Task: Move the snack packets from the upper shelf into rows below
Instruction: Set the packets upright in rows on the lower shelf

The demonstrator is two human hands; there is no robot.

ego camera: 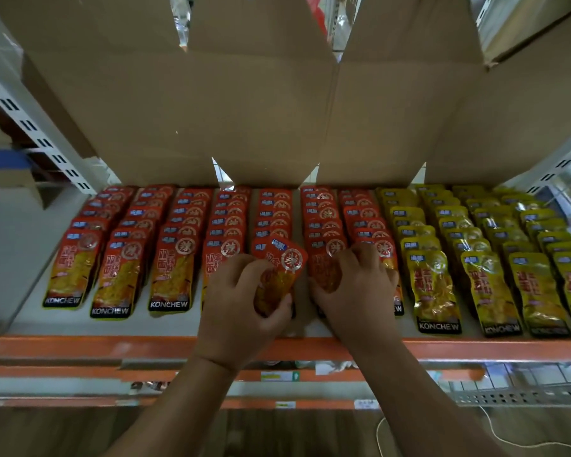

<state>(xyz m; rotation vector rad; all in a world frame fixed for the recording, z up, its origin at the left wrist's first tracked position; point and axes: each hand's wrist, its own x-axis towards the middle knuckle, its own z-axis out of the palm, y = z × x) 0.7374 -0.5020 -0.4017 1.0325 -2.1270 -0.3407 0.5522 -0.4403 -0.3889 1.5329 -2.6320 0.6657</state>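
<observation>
Over shelf (pixel 165 324), left hand (pixel 241 301) grips red packet (pixel 282 262), top tilted right.

Open-flapped cardboard boxes (pixel 244 110) loom over the back edge of the shelf (pixel 165 324), a slotted grey upright (pixel 30 127) rises at its left, labels (pixel 279 376) dot the orange rail (pixel 80 372) beneath, and a white cord (pixel 495 433) trails below.

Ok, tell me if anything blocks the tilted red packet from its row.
Nothing visible does. The left hand holds the tilted red packet over the front of its row; the right hand grips the neighbouring front packet, off to the side.
</observation>
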